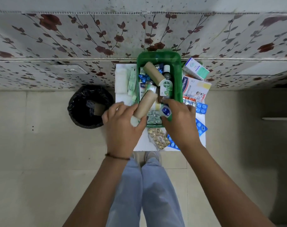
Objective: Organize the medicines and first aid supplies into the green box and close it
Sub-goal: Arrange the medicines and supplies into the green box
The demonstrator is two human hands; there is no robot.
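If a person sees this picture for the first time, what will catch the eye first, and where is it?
First comes the green box at the centre, on a small white table against the floral wall, already crowded with supplies, among them a Dettol bottle. Next, the two hands at its near edge: the left hand grips a tan bandage roll, and the right hand holds a small blue-labelled bottle.

Person seen from above. Both forearms are bare, with no sleeves reaching into view. The left hand [121, 128] has a thin dark cord bracelet [117, 156] around the wrist (reddish-brown in tone; no beads or clasp can be made out). The right hand [180, 126] has no ring, band or watch. The legs are clad in light blue trousers [147, 190], loose and lightly creased. Pale shoes [151, 155] show beneath the hems.
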